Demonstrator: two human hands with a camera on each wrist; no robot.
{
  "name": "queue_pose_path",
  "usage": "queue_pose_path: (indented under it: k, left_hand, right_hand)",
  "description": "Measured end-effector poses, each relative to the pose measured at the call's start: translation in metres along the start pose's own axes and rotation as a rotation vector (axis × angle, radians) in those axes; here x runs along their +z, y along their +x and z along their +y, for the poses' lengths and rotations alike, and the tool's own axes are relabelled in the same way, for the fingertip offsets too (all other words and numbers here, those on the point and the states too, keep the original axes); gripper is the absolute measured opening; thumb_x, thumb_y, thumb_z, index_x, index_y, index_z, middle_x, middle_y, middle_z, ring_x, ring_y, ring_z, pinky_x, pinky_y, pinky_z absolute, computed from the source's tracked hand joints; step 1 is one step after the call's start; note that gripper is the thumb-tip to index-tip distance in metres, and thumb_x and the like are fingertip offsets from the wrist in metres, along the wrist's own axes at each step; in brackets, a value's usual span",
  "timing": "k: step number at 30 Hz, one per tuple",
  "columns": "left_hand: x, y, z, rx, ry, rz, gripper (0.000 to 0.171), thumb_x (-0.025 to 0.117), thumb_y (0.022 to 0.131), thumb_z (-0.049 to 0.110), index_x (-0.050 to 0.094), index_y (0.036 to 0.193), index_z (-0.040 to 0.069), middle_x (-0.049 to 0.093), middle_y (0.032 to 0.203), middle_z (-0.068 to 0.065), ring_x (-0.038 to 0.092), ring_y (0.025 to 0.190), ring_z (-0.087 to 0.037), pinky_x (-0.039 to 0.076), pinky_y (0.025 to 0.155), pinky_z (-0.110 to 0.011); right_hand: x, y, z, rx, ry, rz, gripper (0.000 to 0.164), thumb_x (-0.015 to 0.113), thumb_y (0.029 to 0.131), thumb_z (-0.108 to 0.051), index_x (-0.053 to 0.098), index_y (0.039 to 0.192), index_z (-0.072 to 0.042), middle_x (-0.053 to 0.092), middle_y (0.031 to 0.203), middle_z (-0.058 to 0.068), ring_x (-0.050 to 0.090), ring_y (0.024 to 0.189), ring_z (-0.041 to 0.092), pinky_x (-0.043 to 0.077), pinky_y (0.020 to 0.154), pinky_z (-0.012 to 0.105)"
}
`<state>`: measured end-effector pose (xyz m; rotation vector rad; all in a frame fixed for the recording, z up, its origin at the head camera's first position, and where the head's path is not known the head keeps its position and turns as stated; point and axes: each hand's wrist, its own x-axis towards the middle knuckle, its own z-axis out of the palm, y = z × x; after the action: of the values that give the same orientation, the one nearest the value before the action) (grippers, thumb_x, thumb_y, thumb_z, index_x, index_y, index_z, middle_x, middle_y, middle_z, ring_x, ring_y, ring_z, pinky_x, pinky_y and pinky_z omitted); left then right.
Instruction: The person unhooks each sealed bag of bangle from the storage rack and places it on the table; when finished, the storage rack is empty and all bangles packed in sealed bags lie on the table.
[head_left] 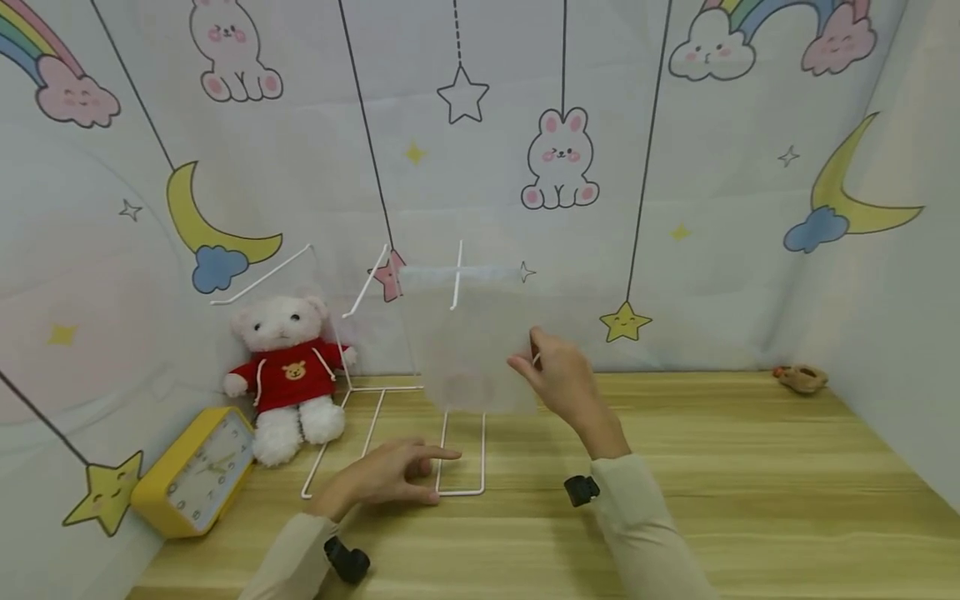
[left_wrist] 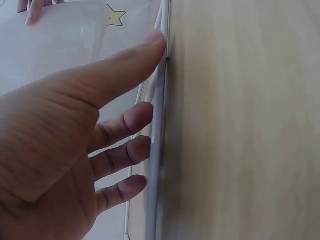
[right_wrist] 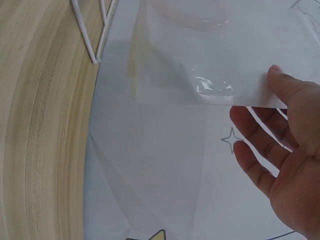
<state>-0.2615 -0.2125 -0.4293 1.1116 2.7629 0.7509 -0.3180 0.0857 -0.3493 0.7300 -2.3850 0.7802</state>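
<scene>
A translucent plastic bag (head_left: pixel 468 342) hangs upright at a white wire rack (head_left: pixel 483 454) with several prongs. One upper prong crosses the bag's top edge; whether it passes through the bag cannot be told. My right hand (head_left: pixel 562 375) pinches the bag's right edge, the thumb on the near face and fingertips behind, as the right wrist view also shows of the bag (right_wrist: pixel 220 60). Low at the rack's base is my left hand (head_left: pixel 386 475). In the left wrist view its thumb (left_wrist: pixel 135 60) rests on the base wire and the other visible fingers are loosely bent beside it.
A white plush bear (head_left: pixel 288 375) in a red hoodie sits behind the rack's left side. Left of it stands a yellow clock (head_left: pixel 191 475). A small brown object (head_left: pixel 801 380) lies at the table's far right. A printed cloth wall (head_left: pixel 720 167) rises behind the wooden table.
</scene>
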Motion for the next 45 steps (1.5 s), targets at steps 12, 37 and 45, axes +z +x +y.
queue_pose_path:
  k: [12,37,45]
  left_hand:
    - [-0.002,0.003,-0.004,0.023,-0.043,-0.021,0.034,0.076,0.089,0.029,0.072,0.121,0.016,0.056,0.076,0.009,0.049,0.069,-0.003,0.041,0.064,-0.021]
    - [-0.001,-0.001,-0.001,0.079,-0.076,-0.103,0.016,0.072,0.093,0.027,0.064,0.101,0.017,0.054,0.068,0.013,0.046,0.062,0.002,0.039,0.063,-0.022]
    - [0.000,0.004,0.000,0.120,-0.099,-0.122,0.010,0.069,0.095,0.024,0.064,0.099,0.017,0.053,0.066,0.011,0.044,0.059,0.002,0.038,0.061,-0.020]
  right_hand:
    - [-0.011,0.004,0.002,-0.060,0.039,0.028,0.028,0.069,0.096,-0.022,0.053,0.075,-0.011,0.056,0.073,0.000,0.057,0.068,0.017,0.044,0.056,0.030]
    - [-0.059,-0.004,0.002,-0.047,0.270,0.166,0.019,0.066,0.098,-0.017,0.070,0.111,-0.003,0.070,0.076,0.005,0.047,0.056,0.014,0.039,0.054,0.026]
    - [-0.079,-0.009,0.004,-0.054,0.332,0.161,0.019,0.067,0.097,-0.015,0.071,0.112,-0.004,0.072,0.084,0.005,0.051,0.059,0.014,0.041,0.055,0.024]
